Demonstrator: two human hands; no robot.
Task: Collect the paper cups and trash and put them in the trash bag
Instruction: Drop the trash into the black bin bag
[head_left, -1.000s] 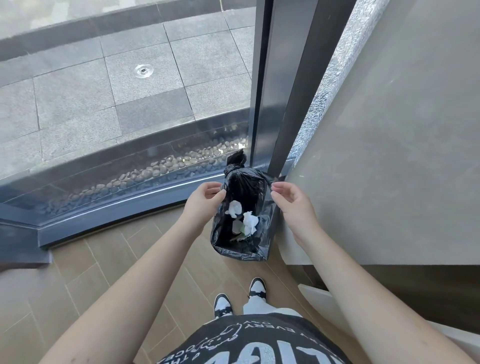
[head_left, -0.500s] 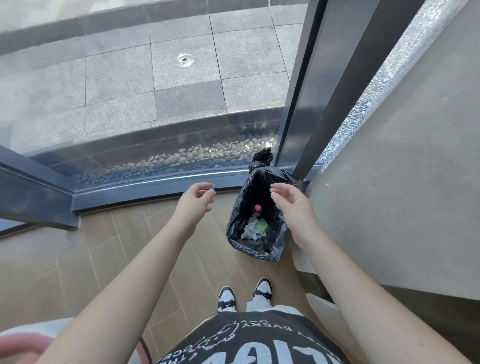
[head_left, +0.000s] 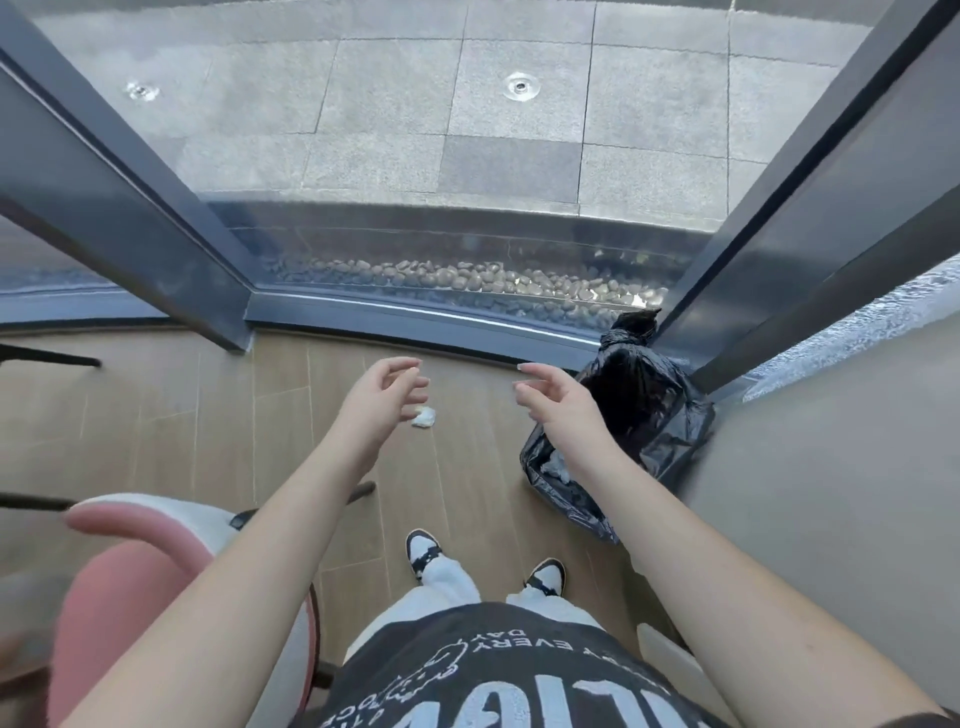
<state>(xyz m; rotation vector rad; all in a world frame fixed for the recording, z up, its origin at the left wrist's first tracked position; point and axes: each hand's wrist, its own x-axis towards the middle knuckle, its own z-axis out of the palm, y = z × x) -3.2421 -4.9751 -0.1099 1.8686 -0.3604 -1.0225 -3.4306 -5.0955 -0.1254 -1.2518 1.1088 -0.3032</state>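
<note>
both hands hang in the air above the wooden floor (head_left: 156, 415), holding nothing. the left hand (head_left: 376, 402) has its fingers (head_left: 410, 371) loosely curled and slightly apart, the thumb just off them. the right hand (head_left: 558, 400) reaches forward with its fingers relaxed and lightly bent, not touching the trash bag (head_left: 639, 410) beside it.

the black trash bag stands on the floor at the right, against the grey wall (head_left: 831, 467) and the dark window frame (head_left: 810, 208), its far end tied in a knot. its near mouth gapes open, and something pale and crumpled shows inside, perhaps tissue, though the view there is too dark to be sure.

a small crumpled white paper scrap (head_left: 424, 417) lies on the floor between the hands, just beside the left hand as seen from above, and apart from the bag.

a pink chair (head_left: 130, 561) sits at the lower left. the person's black-and-white shoes (head_left: 423, 551) stand near the bag.
</note>
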